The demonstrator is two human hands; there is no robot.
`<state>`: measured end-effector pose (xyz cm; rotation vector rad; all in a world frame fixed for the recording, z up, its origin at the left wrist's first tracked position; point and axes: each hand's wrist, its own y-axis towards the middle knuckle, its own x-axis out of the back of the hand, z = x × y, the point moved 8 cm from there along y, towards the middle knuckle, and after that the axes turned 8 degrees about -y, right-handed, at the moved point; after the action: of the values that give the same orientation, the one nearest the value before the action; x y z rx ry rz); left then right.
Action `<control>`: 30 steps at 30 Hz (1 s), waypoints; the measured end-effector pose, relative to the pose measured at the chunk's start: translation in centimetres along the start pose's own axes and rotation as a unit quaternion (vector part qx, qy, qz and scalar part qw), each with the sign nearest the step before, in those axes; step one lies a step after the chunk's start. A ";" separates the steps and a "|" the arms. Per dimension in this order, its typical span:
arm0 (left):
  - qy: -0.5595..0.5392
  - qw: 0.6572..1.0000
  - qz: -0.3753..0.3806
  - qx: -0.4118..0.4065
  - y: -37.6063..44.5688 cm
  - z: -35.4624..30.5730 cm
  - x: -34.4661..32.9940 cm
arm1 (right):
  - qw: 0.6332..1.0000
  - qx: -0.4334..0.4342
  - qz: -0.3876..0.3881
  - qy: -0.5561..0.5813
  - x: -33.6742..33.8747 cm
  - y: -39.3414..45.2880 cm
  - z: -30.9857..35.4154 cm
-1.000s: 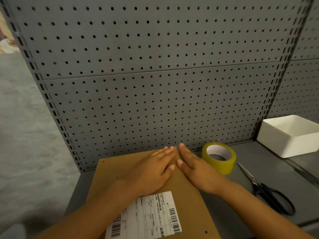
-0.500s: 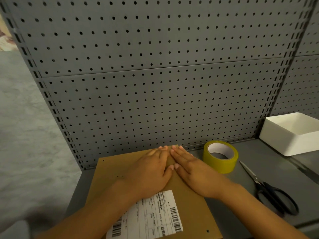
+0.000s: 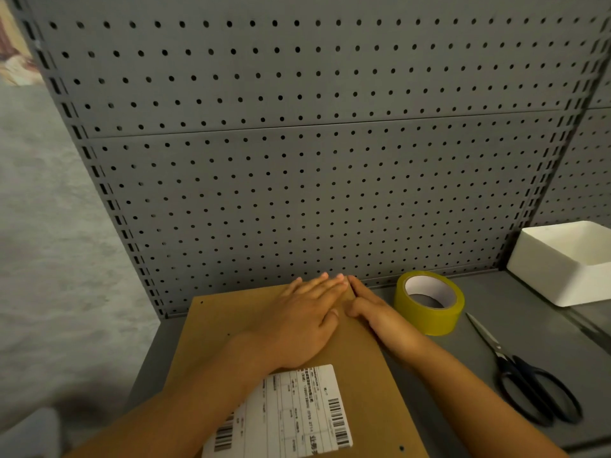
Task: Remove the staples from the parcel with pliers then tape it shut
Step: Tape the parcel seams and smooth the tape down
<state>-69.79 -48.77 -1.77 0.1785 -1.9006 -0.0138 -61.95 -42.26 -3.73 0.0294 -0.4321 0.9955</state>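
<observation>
A flat brown cardboard parcel point(image 3: 231, 328) with a white shipping label point(image 3: 291, 414) lies on the grey bench. My left hand point(image 3: 297, 325) lies flat on its far half, fingers straight and pointing at the far edge. My right hand point(image 3: 373, 312) rests beside it along the parcel's right side, fingers extended, the two hands' fingertips meeting at the far edge. A roll of yellow tape point(image 3: 428, 302) stands just right of my right hand. No pliers are in view.
Black-handled scissors point(image 3: 525, 381) lie on the bench point(image 3: 496, 299) at the right. A white open box point(image 3: 568, 262) sits at the back right. A grey pegboard wall point(image 3: 314, 160) rises right behind the parcel. The floor drops off at the left.
My right hand has slid from lying across the parcel's middle out to its right edge. My left hand has stayed flat in place, its fingers reaching slightly further.
</observation>
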 end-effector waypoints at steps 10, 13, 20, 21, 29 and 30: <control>0.021 1.000 0.004 0.008 -0.1 0.0 0.3 | 0.986 -0.015 -0.039 -0.159 -0.3 -2.2 -0.7; 0.021 1.000 0.002 0.004 -0.2 -0.1 0.2 | 0.989 -0.007 -0.032 -0.143 0.2 -2.6 -1.1; 0.028 0.999 0.024 -0.004 -0.1 0.1 0.0 | 0.970 0.011 -0.048 -0.239 0.3 -3.7 0.2; 0.029 0.999 0.025 -0.006 -0.1 0.2 -0.2 | 0.969 0.004 -0.046 -0.243 0.1 -4.1 0.0; -0.096 0.994 -0.002 0.059 -0.1 1.6 1.6 | 0.995 0.010 -0.003 -0.101 0.1 -5.3 -1.0; -0.102 0.992 -0.003 0.072 -0.1 2.2 2.1 | 0.996 0.013 0.003 -0.086 0.1 -5.2 -0.7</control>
<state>-72.49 -49.34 -0.54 0.2907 -2.1062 0.1052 -57.45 -44.86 -3.41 0.1389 -0.5773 1.0077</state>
